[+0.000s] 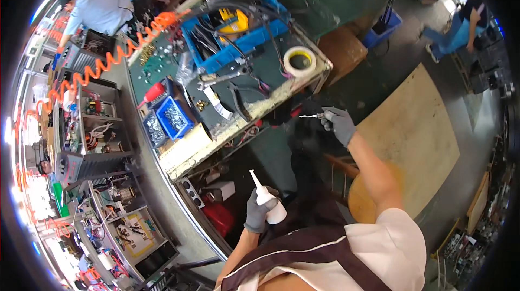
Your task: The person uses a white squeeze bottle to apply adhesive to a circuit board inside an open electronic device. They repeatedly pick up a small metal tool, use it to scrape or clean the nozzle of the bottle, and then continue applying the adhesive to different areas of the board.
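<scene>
The grey-gloved right hand [339, 125] hides part of a thin, silvery metal piece [310, 116], too small to identify. Fingers of the grey-gloved left hand [255, 216] cover part of a white plastic squeeze bottle [277, 214]. Black cables [230, 5] and a yellow tool [235, 23] hide some contents of the large blue plastic bin [218, 63]. Tiny silvery metal parts [174, 116] nearby cannot be told apart. Below the bench, a rounded red object [218, 217] is dim and unclear. The lower edge cuts off the dark brown apron [319, 251]. A co-worker in blue trousers [454, 35] is blurred.
</scene>
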`<state>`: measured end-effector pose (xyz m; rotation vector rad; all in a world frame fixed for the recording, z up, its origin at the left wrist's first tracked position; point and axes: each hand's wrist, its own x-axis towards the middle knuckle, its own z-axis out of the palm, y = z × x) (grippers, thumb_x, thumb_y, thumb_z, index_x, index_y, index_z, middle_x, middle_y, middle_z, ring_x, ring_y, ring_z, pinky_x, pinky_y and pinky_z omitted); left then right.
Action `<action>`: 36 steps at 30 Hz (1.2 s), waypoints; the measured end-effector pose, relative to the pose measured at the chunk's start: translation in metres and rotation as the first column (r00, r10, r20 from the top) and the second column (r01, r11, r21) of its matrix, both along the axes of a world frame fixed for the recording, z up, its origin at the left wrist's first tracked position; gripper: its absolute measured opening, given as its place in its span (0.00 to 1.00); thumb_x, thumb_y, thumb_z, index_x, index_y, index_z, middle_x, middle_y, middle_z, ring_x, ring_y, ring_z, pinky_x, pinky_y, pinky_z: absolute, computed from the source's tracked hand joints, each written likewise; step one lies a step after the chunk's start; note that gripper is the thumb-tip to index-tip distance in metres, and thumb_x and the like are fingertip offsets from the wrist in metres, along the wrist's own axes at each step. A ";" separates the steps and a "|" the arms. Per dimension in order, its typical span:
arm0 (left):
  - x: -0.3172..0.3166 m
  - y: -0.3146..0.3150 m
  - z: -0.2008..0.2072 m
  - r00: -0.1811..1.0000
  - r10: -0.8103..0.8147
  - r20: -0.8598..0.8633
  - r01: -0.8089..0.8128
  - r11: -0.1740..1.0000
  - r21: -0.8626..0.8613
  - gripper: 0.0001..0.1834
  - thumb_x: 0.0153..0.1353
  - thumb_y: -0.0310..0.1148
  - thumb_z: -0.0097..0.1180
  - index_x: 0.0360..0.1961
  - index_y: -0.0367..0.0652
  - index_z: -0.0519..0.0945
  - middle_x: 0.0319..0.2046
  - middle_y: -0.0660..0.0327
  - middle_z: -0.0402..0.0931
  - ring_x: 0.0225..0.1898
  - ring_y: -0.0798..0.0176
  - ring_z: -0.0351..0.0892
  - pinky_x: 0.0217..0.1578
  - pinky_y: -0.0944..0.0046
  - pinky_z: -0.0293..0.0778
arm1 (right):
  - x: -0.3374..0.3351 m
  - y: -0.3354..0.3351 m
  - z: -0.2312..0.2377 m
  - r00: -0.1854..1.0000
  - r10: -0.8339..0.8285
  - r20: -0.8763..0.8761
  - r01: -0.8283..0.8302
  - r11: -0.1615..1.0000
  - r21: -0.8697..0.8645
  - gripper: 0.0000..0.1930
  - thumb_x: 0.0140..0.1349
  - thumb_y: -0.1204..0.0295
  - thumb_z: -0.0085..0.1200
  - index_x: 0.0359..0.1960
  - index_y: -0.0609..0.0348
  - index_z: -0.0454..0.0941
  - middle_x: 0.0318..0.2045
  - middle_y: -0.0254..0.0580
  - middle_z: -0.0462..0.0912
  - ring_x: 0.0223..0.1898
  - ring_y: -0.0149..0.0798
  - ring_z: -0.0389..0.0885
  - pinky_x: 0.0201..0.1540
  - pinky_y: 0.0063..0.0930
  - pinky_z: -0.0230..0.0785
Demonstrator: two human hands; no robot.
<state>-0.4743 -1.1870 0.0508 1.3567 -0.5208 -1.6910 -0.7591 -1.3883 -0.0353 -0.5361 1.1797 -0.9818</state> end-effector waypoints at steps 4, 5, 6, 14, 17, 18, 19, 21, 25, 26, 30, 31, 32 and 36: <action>0.009 -0.010 0.013 0.989 -0.081 -0.121 0.068 0.991 -0.114 0.25 0.45 0.30 0.65 0.44 0.39 0.69 0.38 0.55 0.75 0.34 0.60 0.79 0.34 0.60 0.76 | -0.026 -0.029 0.137 0.999 0.032 0.012 -0.029 0.978 -0.205 0.15 0.64 0.72 0.45 0.49 0.67 0.70 0.31 0.40 0.78 0.26 0.29 0.74 0.25 0.20 0.67; 0.009 -0.018 0.023 0.987 -0.098 -0.130 0.080 0.988 -0.134 0.25 0.44 0.30 0.66 0.44 0.39 0.69 0.38 0.56 0.75 0.34 0.61 0.78 0.35 0.62 0.76 | -0.029 -0.041 0.168 0.998 0.005 0.056 0.010 0.964 -0.266 0.14 0.64 0.73 0.45 0.48 0.67 0.70 0.31 0.40 0.77 0.27 0.29 0.73 0.25 0.20 0.67; 0.009 -0.026 0.031 0.984 -0.114 -0.138 0.093 0.984 -0.150 0.26 0.43 0.30 0.67 0.43 0.39 0.70 0.37 0.58 0.76 0.35 0.63 0.78 0.36 0.64 0.75 | -0.031 -0.053 0.198 0.994 -0.019 0.103 0.052 0.946 -0.319 0.13 0.64 0.73 0.45 0.47 0.67 0.70 0.31 0.40 0.77 0.27 0.30 0.73 0.25 0.21 0.67; -0.027 -0.198 0.097 0.954 -0.247 -0.171 0.142 0.874 -0.465 0.32 0.42 0.31 0.67 0.49 0.38 0.68 0.42 0.57 0.75 0.40 0.63 0.77 0.43 0.64 0.72 | -0.042 -0.214 0.301 0.924 0.163 0.346 0.058 0.836 -0.546 0.09 0.63 0.71 0.47 0.40 0.64 0.73 0.28 0.41 0.76 0.23 0.31 0.71 0.27 0.26 0.64; -0.057 -0.295 0.130 0.966 -0.191 -0.177 0.071 0.846 -0.528 0.33 0.44 0.29 0.65 0.53 0.39 0.67 0.38 0.62 0.75 0.40 0.66 0.75 0.41 0.67 0.71 | -0.041 -0.272 0.291 0.862 0.206 0.463 0.083 0.844 -0.530 0.09 0.63 0.69 0.48 0.39 0.62 0.74 0.25 0.39 0.74 0.21 0.30 0.69 0.25 0.26 0.63; -0.064 -0.325 0.134 0.972 -0.191 -0.138 0.100 0.865 -0.491 0.33 0.44 0.28 0.64 0.54 0.39 0.66 0.37 0.64 0.74 0.40 0.68 0.75 0.40 0.68 0.71 | -0.055 -0.296 0.279 0.813 0.251 0.525 0.084 0.842 -0.533 0.09 0.63 0.69 0.49 0.39 0.62 0.74 0.24 0.38 0.73 0.21 0.30 0.68 0.24 0.25 0.63; -0.075 -0.352 0.145 0.976 -0.170 -0.134 0.083 0.867 -0.492 0.32 0.45 0.28 0.63 0.54 0.40 0.67 0.36 0.65 0.74 0.38 0.69 0.74 0.39 0.69 0.71 | -0.066 -0.314 0.265 0.808 0.172 0.564 0.138 0.875 -0.465 0.09 0.62 0.69 0.49 0.39 0.61 0.74 0.23 0.37 0.72 0.20 0.29 0.67 0.23 0.24 0.61; -0.108 -0.405 0.159 0.974 -0.178 -0.141 0.087 0.866 -0.492 0.27 0.45 0.30 0.63 0.49 0.40 0.71 0.35 0.65 0.73 0.35 0.71 0.72 0.37 0.71 0.70 | -0.100 -0.355 0.219 0.809 0.071 0.583 0.165 0.925 -0.341 0.09 0.62 0.69 0.49 0.39 0.60 0.73 0.22 0.35 0.71 0.19 0.28 0.66 0.21 0.22 0.60; -0.131 -0.483 0.123 0.968 -0.156 -0.197 0.056 0.898 -0.437 0.29 0.45 0.34 0.63 0.49 0.36 0.70 0.32 0.59 0.76 0.33 0.67 0.77 0.35 0.67 0.74 | -0.109 -0.382 0.129 0.955 -0.292 0.046 0.295 0.951 -0.096 0.06 0.55 0.70 0.53 0.33 0.56 0.77 0.19 0.34 0.74 0.20 0.25 0.69 0.20 0.19 0.61; -0.139 -0.495 0.123 0.955 -0.169 -0.244 0.065 0.922 -0.381 0.30 0.45 0.34 0.64 0.49 0.36 0.70 0.31 0.57 0.77 0.33 0.66 0.78 0.35 0.66 0.75 | -0.121 -0.389 0.098 0.921 -0.375 -0.104 0.367 0.926 -0.090 0.06 0.54 0.70 0.54 0.33 0.57 0.78 0.20 0.36 0.76 0.19 0.24 0.70 0.18 0.18 0.61; -0.182 -0.540 0.076 0.993 -0.062 -0.097 0.031 0.955 -0.296 0.30 0.46 0.31 0.61 0.52 0.36 0.68 0.40 0.53 0.76 0.36 0.63 0.79 0.36 0.64 0.76 | -0.128 -0.398 0.076 0.860 -0.505 0.069 0.509 0.840 -0.187 0.07 0.59 0.74 0.51 0.38 0.61 0.72 0.24 0.35 0.77 0.20 0.25 0.71 0.19 0.18 0.62; -0.195 -0.553 0.067 0.996 -0.088 -0.009 0.083 0.961 -0.265 0.29 0.46 0.31 0.61 0.51 0.37 0.68 0.39 0.55 0.76 0.36 0.64 0.78 0.36 0.65 0.75 | -0.127 -0.403 0.069 0.880 -0.474 -0.016 0.458 0.858 -0.231 0.06 0.59 0.73 0.52 0.36 0.59 0.72 0.23 0.35 0.76 0.20 0.25 0.71 0.21 0.18 0.63; -0.205 -0.566 0.058 0.990 -0.113 0.079 0.128 0.963 -0.236 0.28 0.46 0.30 0.62 0.50 0.37 0.69 0.39 0.57 0.76 0.36 0.64 0.78 0.36 0.65 0.74 | -0.121 -0.410 0.062 0.894 -0.437 -0.099 0.397 0.876 -0.275 0.06 0.58 0.71 0.54 0.35 0.58 0.73 0.22 0.34 0.76 0.20 0.26 0.71 0.22 0.19 0.64; -0.233 -0.595 -0.019 0.993 -0.075 0.094 0.086 0.989 -0.120 0.19 0.49 0.27 0.59 0.44 0.41 0.72 0.33 0.63 0.75 0.33 0.67 0.76 0.36 0.67 0.73 | -0.098 -0.416 -0.005 0.499 -0.416 -0.760 -0.128 0.832 -0.539 0.06 0.55 0.69 0.57 0.31 0.54 0.74 0.22 0.42 0.77 0.22 0.39 0.77 0.25 0.29 0.68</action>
